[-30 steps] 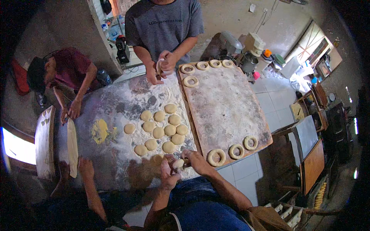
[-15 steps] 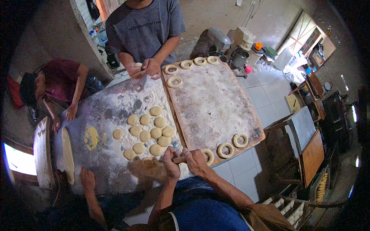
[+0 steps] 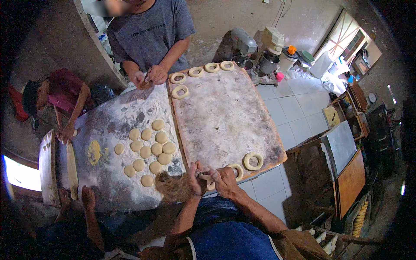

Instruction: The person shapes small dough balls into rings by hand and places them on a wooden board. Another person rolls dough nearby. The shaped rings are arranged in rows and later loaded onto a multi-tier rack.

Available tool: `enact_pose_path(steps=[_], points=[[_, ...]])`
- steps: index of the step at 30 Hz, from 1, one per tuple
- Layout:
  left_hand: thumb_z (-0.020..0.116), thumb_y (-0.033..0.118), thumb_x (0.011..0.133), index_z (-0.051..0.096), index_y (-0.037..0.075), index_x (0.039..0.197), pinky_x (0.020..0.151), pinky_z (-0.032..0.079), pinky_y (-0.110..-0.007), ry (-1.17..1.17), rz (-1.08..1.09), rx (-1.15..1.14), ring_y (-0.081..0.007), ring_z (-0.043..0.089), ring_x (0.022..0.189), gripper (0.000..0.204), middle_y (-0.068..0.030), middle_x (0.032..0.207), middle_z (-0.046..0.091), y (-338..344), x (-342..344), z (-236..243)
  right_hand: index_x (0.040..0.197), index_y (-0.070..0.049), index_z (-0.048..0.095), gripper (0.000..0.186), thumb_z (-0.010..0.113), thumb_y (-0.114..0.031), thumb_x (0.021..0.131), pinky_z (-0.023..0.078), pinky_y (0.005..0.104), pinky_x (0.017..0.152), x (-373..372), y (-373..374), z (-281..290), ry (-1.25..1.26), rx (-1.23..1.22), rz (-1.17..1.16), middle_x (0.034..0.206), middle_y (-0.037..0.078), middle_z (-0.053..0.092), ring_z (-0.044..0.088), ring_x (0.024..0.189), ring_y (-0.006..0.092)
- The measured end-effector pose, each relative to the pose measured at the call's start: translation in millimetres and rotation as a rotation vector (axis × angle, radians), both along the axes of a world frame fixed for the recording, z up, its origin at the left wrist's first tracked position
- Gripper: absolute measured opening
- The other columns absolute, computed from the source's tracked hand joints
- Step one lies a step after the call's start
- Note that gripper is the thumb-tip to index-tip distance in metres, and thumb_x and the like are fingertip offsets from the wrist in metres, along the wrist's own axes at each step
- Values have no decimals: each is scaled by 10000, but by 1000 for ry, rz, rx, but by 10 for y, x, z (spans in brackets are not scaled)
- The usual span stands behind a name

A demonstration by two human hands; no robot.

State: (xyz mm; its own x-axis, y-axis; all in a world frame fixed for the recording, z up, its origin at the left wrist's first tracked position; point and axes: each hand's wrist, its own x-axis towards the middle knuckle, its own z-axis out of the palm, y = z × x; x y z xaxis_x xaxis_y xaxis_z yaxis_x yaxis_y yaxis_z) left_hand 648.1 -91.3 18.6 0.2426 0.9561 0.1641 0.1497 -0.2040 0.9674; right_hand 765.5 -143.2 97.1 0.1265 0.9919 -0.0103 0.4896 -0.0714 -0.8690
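Above the near-left corner of the floured wooden board (image 3: 225, 112), my left hand (image 3: 197, 180) and my right hand (image 3: 225, 182) pinch a pale dough piece (image 3: 205, 176) from both sides. Fingers cover much of it, so its full shape is hidden. Dough rings line the board's near edge: one ring (image 3: 253, 160) lies in plain view, a second ring (image 3: 238, 170) is partly behind my right hand, and a third (image 3: 211, 186) barely shows beneath my hands. Left of the board, several round dough pieces (image 3: 157, 149) rest on the floured table (image 3: 112, 173).
Across the table a co-worker in a grey shirt (image 3: 147, 34) handles something small, near several dough rings (image 3: 178, 78). Another person (image 3: 69, 95) works at a long dough strip (image 3: 72, 169). A third person's hands (image 3: 88, 197) are at the near left. Mixers (image 3: 243, 41) stand behind.
The view has shifted, so table and board sit farther left. My hands have carried the dough piece rightward, over the board's near corner. The person at the far left has brought both hands together.
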Motion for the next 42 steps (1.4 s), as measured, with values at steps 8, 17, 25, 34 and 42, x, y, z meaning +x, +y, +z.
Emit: enact_pose_path(steps=[8,17,25,34,42], points=[[434,318,977,447,70,830,568,432,-405,-567,-255,-303,-279,544,635,289,-107,716,482,-183,522,-35,709,22,633,629,357,-463,998,415,484,548,578,-301,-111,130,135,-5,573,239,540,545,544,434],[498,280,934,523,105,829,495,429,-415,7,-47,95,-261,541,534,205,-63,720,540,-400,1144,71,661,59,562,612,427,-448,975,416,485,549,1192,-556,-318,147,66,-46,572,258,511,540,547,425],[524,282,959,585,82,943,654,479,-354,157,-251,98,-212,587,693,209,-71,766,590,-517,1404,-5,664,31,574,623,410,-479,981,420,478,545,1453,-713,-290,203,164,-120,569,230,514,523,540,419],[522,280,940,555,8,1043,636,465,-342,75,-300,56,-187,551,685,293,-104,816,594,-543,1641,-21,669,36,561,640,353,-473,997,410,505,563,1699,-835,-350,155,99,-147,610,259,529,536,577,455],[428,379,974,508,3,826,629,441,-420,17,-413,17,-318,542,657,411,-174,703,524,-606,1984,212,703,49,623,730,308,-544,990,422,502,597,1900,-992,-208,158,154,-243,627,250,553,560,599,440]])
